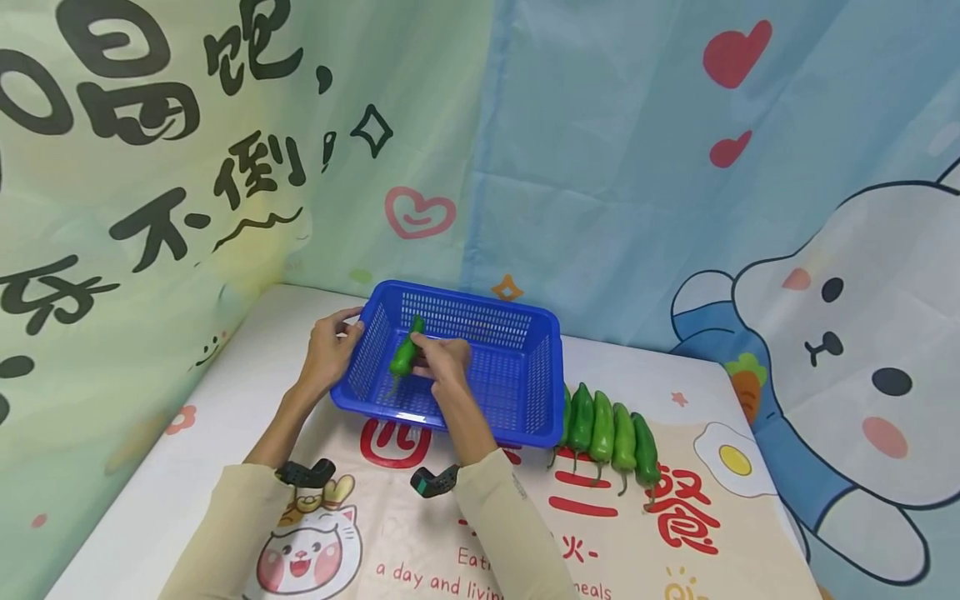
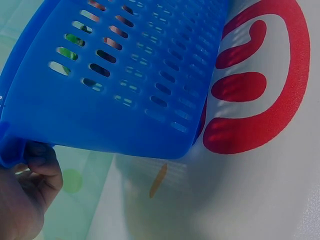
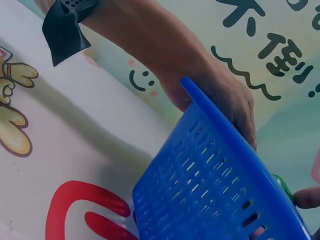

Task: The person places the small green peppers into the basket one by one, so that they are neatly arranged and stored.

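A blue plastic basket with slotted walls stands on the table, slightly turned. My left hand grips its left rim; in the left wrist view the curled fingers show under the rim corner. Inside the basket my right hand holds a green chili pepper between thumb and fingers, stem end down toward me. In the right wrist view only a sliver of that pepper and the thumb appear past the basket wall. Whether the pepper touches the basket floor, I cannot tell.
Several green peppers lie side by side in a row right of the basket, the leftmost partly hidden by it. A printed mat covers the table. Behind hangs a decorated cloth backdrop.
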`<state>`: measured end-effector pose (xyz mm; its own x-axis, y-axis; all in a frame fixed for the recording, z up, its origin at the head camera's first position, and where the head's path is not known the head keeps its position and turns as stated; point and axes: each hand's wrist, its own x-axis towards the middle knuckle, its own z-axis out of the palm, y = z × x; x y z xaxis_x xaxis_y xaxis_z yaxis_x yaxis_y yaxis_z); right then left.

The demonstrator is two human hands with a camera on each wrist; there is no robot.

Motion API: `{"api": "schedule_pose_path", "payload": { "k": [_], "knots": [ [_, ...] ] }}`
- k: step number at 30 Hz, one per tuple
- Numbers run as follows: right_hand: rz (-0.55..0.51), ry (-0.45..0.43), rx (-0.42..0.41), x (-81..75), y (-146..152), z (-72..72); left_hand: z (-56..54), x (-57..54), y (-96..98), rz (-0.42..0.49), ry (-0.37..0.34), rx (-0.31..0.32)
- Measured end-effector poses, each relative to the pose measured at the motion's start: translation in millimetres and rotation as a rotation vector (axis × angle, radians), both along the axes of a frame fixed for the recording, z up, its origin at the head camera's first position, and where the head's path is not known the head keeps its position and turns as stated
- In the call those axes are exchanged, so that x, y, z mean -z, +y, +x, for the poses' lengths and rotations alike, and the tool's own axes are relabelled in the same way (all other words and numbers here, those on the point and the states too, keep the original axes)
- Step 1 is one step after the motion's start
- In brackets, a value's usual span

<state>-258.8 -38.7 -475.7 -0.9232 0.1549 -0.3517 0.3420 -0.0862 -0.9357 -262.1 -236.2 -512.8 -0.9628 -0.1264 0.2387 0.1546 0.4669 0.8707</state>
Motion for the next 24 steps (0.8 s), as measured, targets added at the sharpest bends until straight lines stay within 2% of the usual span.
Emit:
{"api": "schedule_pose_path", "payload": {
  "k": [8, 15, 24],
  "knots": [
    [0.037, -0.027, -0.016, -4.5, -13, -4.2, -0.6, 0.1, -0.4, 0.012, -0.005, 0.004],
    [0.072, -0.073, -0.034, 0.2, -21, -7.5, -1.7, 2.0, -1.0, 0.011, -0.014, 0.005],
    [0.125, -0.088, -0.073, 1.8, -36, -15.3, -2.7, 1.1, -1.7, 0.008, -0.018, 0.008]
  ]
}}
